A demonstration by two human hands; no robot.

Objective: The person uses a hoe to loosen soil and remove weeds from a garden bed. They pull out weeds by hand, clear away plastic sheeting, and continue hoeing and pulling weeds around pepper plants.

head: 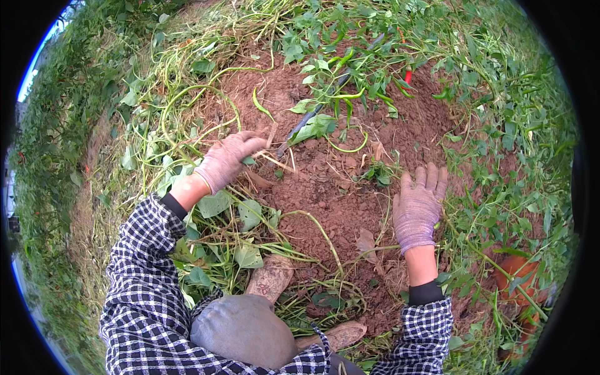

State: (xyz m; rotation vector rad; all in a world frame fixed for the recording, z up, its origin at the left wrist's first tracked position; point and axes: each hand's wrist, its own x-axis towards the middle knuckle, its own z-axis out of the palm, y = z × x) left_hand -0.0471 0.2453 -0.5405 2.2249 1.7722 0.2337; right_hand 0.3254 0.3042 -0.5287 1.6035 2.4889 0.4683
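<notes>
My left hand (230,158), in a pale knit glove, hovers over the trailing green vines (187,108) at the left edge of bare reddish soil (323,206). Its fingers reach rightward beside dry stalks (277,161) and a bit of green leaf. The thumb side is hidden, so whether it grips a stalk is unclear. On the right, my right hand (420,206), in a matching soil-stained glove, is spread palm down at the border of soil and chili plants. Nothing shows in its fingers. A small leafy sprig (380,173) lies just left of its fingertips.
A dark hose (307,119) crosses the soil beneath chili plants bearing green chilies (349,96) and a red chili (408,77). One loose green chili (261,104) lies nearby. My shoes (271,277) stand among vines. An orange-brown object (515,276) sits partly behind foliage at right.
</notes>
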